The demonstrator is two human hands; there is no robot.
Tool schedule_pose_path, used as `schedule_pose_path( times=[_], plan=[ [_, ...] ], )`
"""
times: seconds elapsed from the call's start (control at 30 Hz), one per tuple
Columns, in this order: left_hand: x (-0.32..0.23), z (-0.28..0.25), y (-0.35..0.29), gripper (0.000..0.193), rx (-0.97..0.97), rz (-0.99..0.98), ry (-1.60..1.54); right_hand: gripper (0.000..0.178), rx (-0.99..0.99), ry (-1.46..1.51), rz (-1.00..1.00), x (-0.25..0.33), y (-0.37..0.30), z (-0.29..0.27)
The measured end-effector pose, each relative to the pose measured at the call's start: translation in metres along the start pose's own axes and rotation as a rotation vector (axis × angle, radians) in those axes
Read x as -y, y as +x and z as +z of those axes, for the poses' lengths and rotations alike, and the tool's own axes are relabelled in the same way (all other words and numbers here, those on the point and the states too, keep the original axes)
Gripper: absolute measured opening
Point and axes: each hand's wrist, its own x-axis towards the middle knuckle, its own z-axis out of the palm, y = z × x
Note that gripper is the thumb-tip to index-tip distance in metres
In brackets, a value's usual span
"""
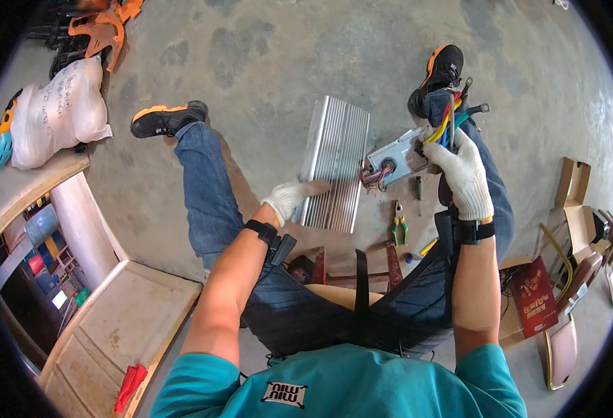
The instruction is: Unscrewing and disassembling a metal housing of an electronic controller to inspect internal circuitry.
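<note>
A silver finned metal casing (341, 157) lies between my legs, its long ridges running away from me. My left hand (292, 198), in a white knit glove with greyed fingertips, grips its near left edge. In my right hand (463, 171), gloved too, is a bundle of thick cables (448, 129) in yellow, red, blue and green, with metal lugs at the far ends. The bundle is next to a flat grey metal plate (400, 155); my fingers hide where they meet. Thin coloured wires (378, 177) come out of a round hole in the plate.
Pliers (399, 224) and a screwdriver (419, 191) lie on the concrete floor by my right leg. A dark red stool frame (320, 268) stands beneath me. Cardboard boxes (572, 184) are at right; a stuffed white sack (63, 111) and a wooden panel (111, 334) are at left.
</note>
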Motion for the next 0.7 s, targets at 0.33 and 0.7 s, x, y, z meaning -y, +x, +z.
schedule_pose_path(
  times=[0.33,0.7],
  plan=[
    [-0.003,-0.009,0.005,0.114,-0.267,-0.148,0.609,0.028,-0.032,0.008,0.025,0.003,-0.001,0.001],
    [0.041,-0.032,0.041,0.091,-0.635,0.324,1.25,0.027,-0.041,0.026,0.027,0.006,-0.002,0.006]
  ],
)
